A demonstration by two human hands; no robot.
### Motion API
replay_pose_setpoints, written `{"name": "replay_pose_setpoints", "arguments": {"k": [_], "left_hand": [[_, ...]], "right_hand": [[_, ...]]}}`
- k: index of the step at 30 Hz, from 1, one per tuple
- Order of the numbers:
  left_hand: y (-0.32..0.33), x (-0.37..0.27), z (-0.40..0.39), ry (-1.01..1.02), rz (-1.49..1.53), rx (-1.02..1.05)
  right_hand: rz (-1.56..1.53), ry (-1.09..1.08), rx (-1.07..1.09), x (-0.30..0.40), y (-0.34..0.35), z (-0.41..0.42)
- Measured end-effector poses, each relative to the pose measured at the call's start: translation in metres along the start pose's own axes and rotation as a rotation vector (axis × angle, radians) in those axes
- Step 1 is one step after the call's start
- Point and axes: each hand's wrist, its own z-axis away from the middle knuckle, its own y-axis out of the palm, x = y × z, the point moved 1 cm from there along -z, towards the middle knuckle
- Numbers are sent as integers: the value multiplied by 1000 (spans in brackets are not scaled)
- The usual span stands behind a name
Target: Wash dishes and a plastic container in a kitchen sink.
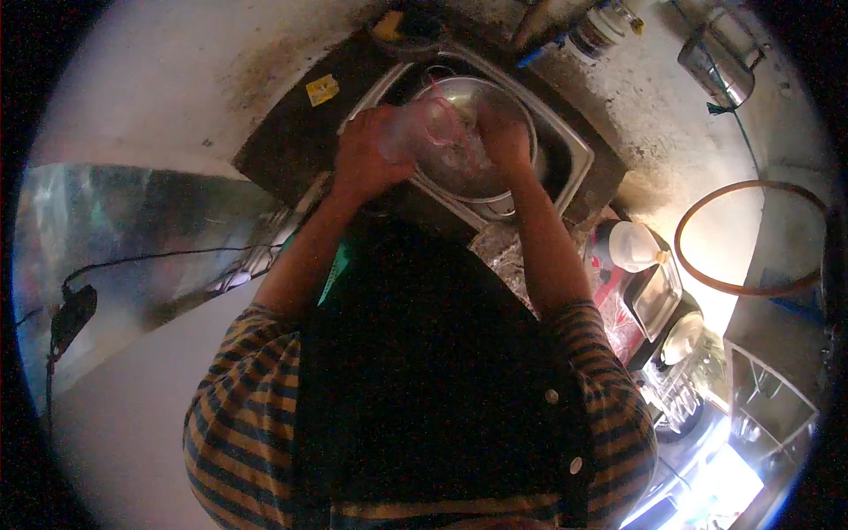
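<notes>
My left hand [363, 156] grips a translucent, whitish vessel [401, 132], which is tilted over a round metal basin [457, 173]. A pinkish ring shows at the vessel's mouth end; motion blur hides its exact kind. My right hand [509, 142] reaches down inside the basin's right side. Its fingers are dark and blurred, so whether they hold anything is unclear. Liquid seems to lie in the basin, with a shiny surface. The basin sits in a sink [582, 159] with a pale metal rim.
A small yellow packet [322, 90] lies on the dark counter to the left. On the right are a plastic jug [635, 246], a metal tray [656, 298] and stacked dishes. A metal pitcher [719, 66] and a brown hoop [682, 232] are by the right wall. A black cable [165, 253] runs along the left.
</notes>
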Motion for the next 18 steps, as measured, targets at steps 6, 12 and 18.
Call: {"name": "replay_pose_setpoints", "arguments": {"k": [6,12,18], "left_hand": [[2,-31,-14,-19,-82,86],[-3,-26,-7,13,-142,42],[-6,-45,-30,197,19,-137]], "right_hand": [[499,-303,121,83,-45,-27],[195,-353,118,73,-37,-49],[717,-361,369,-165,-19,-22]]}}
